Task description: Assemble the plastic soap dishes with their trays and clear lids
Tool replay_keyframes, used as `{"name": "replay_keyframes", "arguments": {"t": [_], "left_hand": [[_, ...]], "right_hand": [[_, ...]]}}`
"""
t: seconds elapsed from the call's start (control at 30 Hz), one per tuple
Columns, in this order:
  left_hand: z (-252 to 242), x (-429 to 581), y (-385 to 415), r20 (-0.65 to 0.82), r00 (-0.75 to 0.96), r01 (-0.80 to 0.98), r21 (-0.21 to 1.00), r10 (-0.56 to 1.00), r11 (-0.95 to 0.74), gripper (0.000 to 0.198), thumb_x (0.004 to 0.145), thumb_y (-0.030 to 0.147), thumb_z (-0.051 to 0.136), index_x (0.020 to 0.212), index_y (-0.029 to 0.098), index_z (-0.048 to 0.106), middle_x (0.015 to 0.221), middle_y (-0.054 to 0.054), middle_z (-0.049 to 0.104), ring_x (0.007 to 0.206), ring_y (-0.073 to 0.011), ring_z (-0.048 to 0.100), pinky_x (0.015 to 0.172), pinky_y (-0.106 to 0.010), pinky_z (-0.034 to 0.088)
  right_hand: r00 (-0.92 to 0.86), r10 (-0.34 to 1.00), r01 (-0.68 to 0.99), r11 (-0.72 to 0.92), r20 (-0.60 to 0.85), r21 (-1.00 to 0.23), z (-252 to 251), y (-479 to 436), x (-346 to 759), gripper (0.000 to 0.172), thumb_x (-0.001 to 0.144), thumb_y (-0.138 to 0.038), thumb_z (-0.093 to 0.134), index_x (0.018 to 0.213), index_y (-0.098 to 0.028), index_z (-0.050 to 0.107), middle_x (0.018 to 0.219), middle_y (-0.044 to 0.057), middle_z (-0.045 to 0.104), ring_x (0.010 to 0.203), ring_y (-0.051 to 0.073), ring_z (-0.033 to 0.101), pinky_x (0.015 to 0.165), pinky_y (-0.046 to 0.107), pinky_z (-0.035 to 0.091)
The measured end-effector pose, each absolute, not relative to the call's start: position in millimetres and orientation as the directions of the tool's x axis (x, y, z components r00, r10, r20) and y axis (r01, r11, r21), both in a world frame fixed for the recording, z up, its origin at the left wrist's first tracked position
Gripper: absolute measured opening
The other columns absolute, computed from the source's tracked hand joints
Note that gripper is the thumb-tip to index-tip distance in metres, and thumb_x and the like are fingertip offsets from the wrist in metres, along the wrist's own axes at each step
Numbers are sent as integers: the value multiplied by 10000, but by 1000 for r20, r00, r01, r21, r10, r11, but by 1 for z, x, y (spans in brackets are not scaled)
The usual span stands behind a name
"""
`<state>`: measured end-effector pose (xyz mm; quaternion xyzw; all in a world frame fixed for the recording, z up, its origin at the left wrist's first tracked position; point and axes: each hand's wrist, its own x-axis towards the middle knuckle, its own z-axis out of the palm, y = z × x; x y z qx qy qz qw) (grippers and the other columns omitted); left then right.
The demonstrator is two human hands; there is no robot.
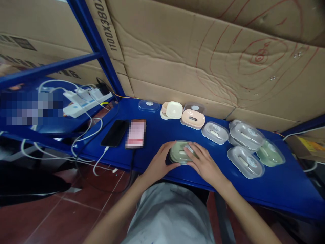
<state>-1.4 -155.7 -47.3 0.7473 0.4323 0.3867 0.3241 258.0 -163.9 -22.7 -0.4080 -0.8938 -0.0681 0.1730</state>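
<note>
A green oval soap dish (179,153) with a clear lid sits at the front of the blue table, between my two hands. My left hand (162,158) grips its left end, thumb along the near edge. Over its right end curls my right hand (203,161), fingertips on the lid by a round sticker and thumb at the near side. Farther back, a pink soap dish (192,118) stands without a lid on it. Right of that are a grey lidded soap dish (215,132) and a group of grey soap dishes (245,162) with a green one (270,152).
Left on the table (149,162) lie a black phone (114,133) with a cable and a phone with a lit screen (135,134). Clear lids (148,105) and cream parts (174,110) line the back, before a cardboard wall (177,51). A power strip (87,103) trails white cords.
</note>
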Motion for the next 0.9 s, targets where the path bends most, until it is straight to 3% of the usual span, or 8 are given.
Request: {"name": "replay_keyframes", "arguments": {"t": [0.17,0.4,0.73,0.8,0.9], "left_hand": [[-47,-1,-155,298,331,409,810,896,-420,840,902,301,845,1600,353,382,1574,-116,503,1478,-323,516,1247,-571,427],[-45,-1,-154,265,353,406,821,897,-402,834,901,304,844,1599,342,390,1584,-121,489,1490,-319,504,1250,-556,429],[-44,-1,-158,278,392,408,802,877,-437,848,914,338,833,1625,335,371,1630,-110,468,1525,-297,475,1263,-502,435],[-38,-3,-158,323,384,406,782,865,-472,780,954,356,787,1621,327,383,1639,-110,465,1522,-287,479,1251,-483,453],[-20,-1,-142,423,310,465,714,852,-524,566,1038,346,659,1569,316,465,1536,-91,585,1420,-259,581,1198,-459,506]], "right_hand": [[-640,690,746,664,338,56,-22,-166,254,541,1067,-304,585,1599,-282,493,1594,182,528,1501,352,465,1185,597,458],[-639,687,738,674,346,24,-26,-169,254,545,1057,-276,605,1589,-331,502,1610,158,518,1517,345,438,1219,635,397],[-574,734,787,617,364,-3,-23,-183,255,496,1076,-371,576,1566,-306,531,1602,147,535,1506,338,456,1170,562,438],[-527,762,825,565,376,10,-22,-190,265,498,1075,-377,579,1565,-305,530,1604,149,535,1484,342,482,1152,557,435],[-410,817,899,437,407,28,-22,-191,288,503,1075,-348,567,1573,-293,523,1602,157,540,1458,362,506,1154,578,403]]}}
